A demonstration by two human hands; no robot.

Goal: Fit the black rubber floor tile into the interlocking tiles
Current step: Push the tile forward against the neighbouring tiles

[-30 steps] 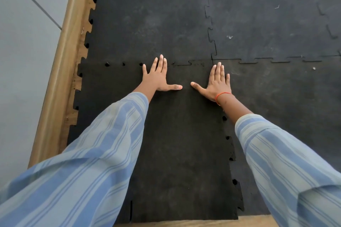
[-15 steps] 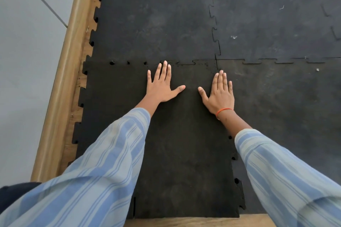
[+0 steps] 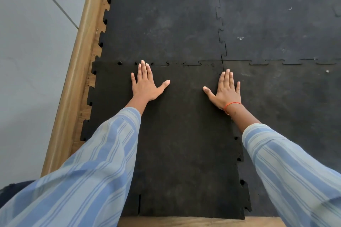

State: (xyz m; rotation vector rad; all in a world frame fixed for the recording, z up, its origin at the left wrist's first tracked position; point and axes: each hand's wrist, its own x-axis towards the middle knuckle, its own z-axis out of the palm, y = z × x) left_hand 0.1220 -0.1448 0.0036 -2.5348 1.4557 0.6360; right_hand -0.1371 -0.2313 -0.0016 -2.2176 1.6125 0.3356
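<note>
The black rubber floor tile (image 3: 184, 143) lies flat in the near middle, its toothed far edge against the tile (image 3: 162, 24) beyond it. Small gaps show along that far seam at the left and along its right edge. My left hand (image 3: 145, 83) presses flat on the tile near the far seam, fingers spread. My right hand (image 3: 226, 90), with an orange band at the wrist, lies flat near the tile's far right corner, fingertips close to the seam with the right-hand tile (image 3: 287, 107). Neither hand holds anything.
More interlocked black tiles (image 3: 276, 14) cover the floor ahead and to the right. A wooden skirting board (image 3: 79, 61) runs along the left, with a strip of wooden floor beside the toothed tile edges. A grey wall (image 3: 27, 61) is at the left. Wooden floor (image 3: 184, 222) shows at the near edge.
Both hands have spread apart on the tile: the left hand moved left along the far seam, the right hand moved right towards the corner. The view shifted slightly.
</note>
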